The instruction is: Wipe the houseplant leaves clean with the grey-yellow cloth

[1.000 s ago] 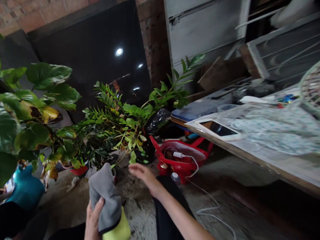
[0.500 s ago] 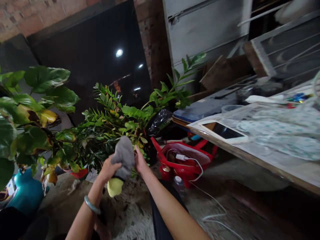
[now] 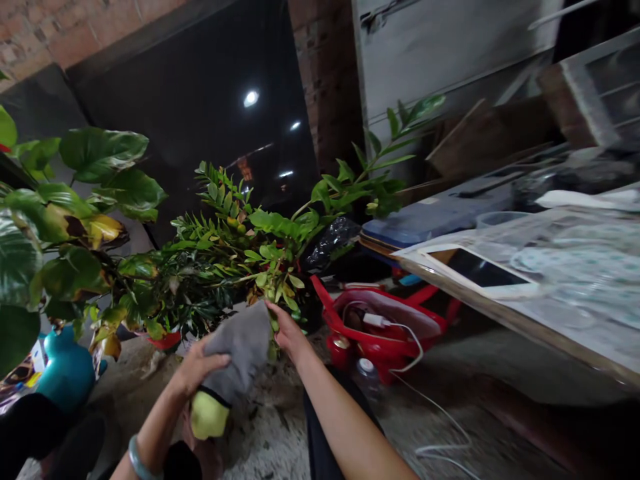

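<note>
My left hand [image 3: 196,368] is closed on a soft grey cloth [image 3: 239,350] with a dark band and a pale yellow end [image 3: 210,415]. The cloth is slightly blurred and stretches toward my right hand [image 3: 289,333]. The fingers of my right hand are bent around a leafy plant stem [image 3: 274,293], close to the cloth's upper corner. Small green leaves show above and below those fingers. Whether the right fingertips also touch the cloth I cannot tell. Behind both hands stands a dense green potted plant [image 3: 220,243].
At left are a large-leaved plant [image 3: 100,157] and a teal pot-like object [image 3: 65,370]. On the right, a red bag [image 3: 385,347] with a white cable stands beside a plastic bottle [image 3: 367,377]. A table [image 3: 565,333] bears a white tablet-like device [image 3: 483,270].
My left hand and the grey cloth have moved down and left, and the cloth now lies more slanted. My right hand remains by the plant stem. The view has shifted slightly.
</note>
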A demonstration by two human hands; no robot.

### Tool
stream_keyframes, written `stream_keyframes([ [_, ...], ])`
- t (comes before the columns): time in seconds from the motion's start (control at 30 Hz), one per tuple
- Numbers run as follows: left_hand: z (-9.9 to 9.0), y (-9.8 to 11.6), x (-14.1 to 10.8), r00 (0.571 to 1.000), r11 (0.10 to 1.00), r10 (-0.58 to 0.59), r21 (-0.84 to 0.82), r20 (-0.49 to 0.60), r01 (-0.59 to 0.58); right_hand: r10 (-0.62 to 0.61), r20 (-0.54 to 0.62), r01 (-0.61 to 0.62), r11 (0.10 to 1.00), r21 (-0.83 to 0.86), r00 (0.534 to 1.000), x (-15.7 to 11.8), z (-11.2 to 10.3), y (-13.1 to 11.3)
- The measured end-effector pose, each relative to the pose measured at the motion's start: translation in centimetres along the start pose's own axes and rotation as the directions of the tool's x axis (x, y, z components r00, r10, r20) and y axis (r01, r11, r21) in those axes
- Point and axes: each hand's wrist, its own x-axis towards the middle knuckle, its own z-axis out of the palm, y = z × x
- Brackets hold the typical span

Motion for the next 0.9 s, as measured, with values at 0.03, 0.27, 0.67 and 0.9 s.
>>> stream_keyframes([
  [0.03,-0.6,1.6,-0.1,0.999,1.0,0.023,-0.006,-0.034,-0.023,0.019,0.007,-0.019,1.0,0.018,1.0,-0.1,0.0,-0.1],
  [0.27,-0.9,6.1,5.2,0.944,0.97,0.206,-0.07,-0.259,-0.231,0.08,0.062,-0.086,0.991,0.105,0.995,-1.1,-0.2,-0.5],
  [0.67,-1.0,6.5,3.0,0.968,0.984,0.181,0.026,-0.171,-0.179,0.056,0.117,-0.061,0.997,0.044,0.992,-1.3,-1.5,0.5],
  [0.9,-0.6,2.0,5.3,0.988,1.0,-0.006,-0.025,-0.155,0.003,0.039,0.083,-0.045,0.996,0.071,0.996,-1.2,-1.0,1.3],
])
